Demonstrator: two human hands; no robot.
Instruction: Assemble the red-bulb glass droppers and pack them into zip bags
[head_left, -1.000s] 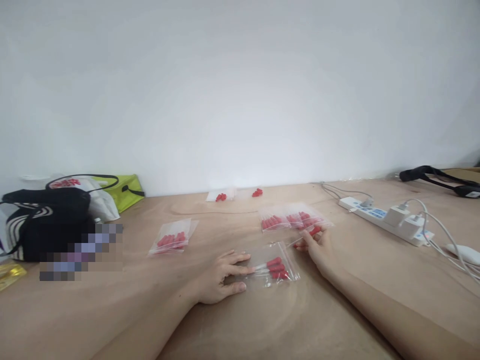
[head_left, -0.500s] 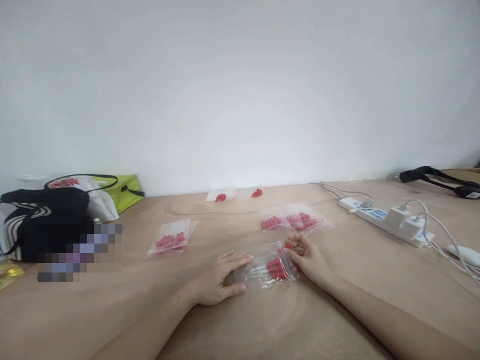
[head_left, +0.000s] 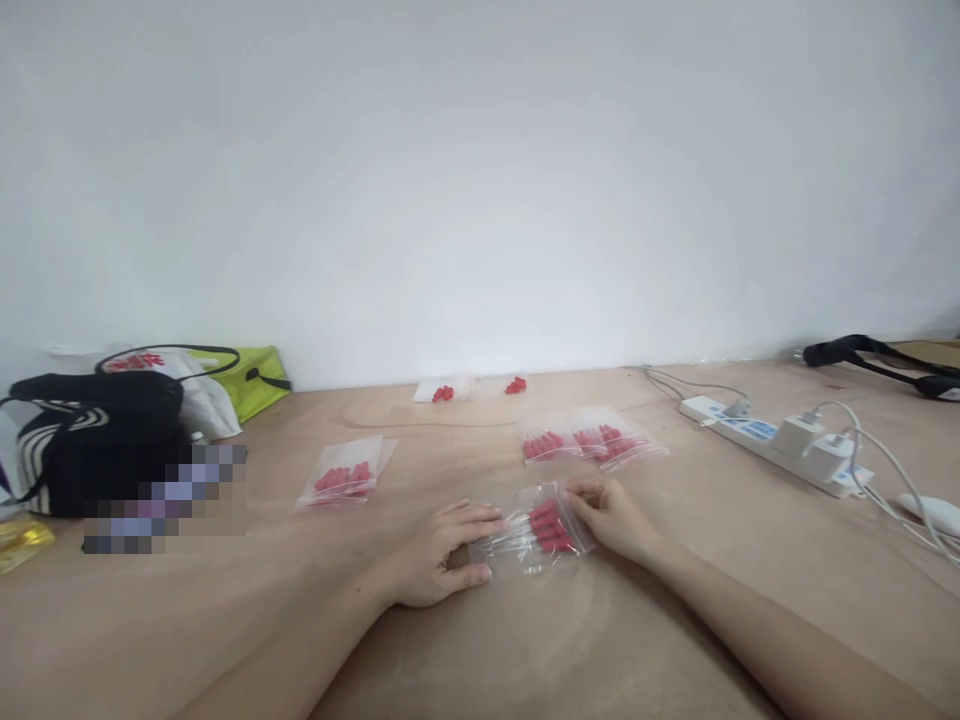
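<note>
Scanning order: left edge of the frame to right edge.
Bags at far left: a black bag [head_left: 97, 440], a white bag and a green bag [head_left: 244, 380] stand against the wall, well apart from the hands.
Filled pouch, left of centre: one clear pouch [head_left: 343, 478] with red pieces lies flat and alone on the table [head_left: 675, 620].
Left hand: the left hand [head_left: 439, 555] lies palm down, fingers spread, fingertips pressing the left edge of the centre pouch; nothing is enclosed in it.
Centre pouch: the centre pouch [head_left: 536, 530] lies flat between both hands, just below frame centre, red pieces bunched toward its right half.
Right hand: the right hand [head_left: 611, 515] has thumb and fingers pinched on the right edge of the centre pouch.
Pouches behind: two filled pouches [head_left: 589, 440] lie side by side just above the right hand.
Loose stock: a few red pieces [head_left: 514, 385] and a small packet [head_left: 442, 392] lie at the wall, upper centre.
Progress, judged: three pouches look finished; the centre one is in hand; the stock at the wall remains.
Right side: a power strip [head_left: 772, 440] with white cables crosses the table, near the right forearm's outer side.
Open room: bare table lies below the hands and between the left pouch and the bags.
</note>
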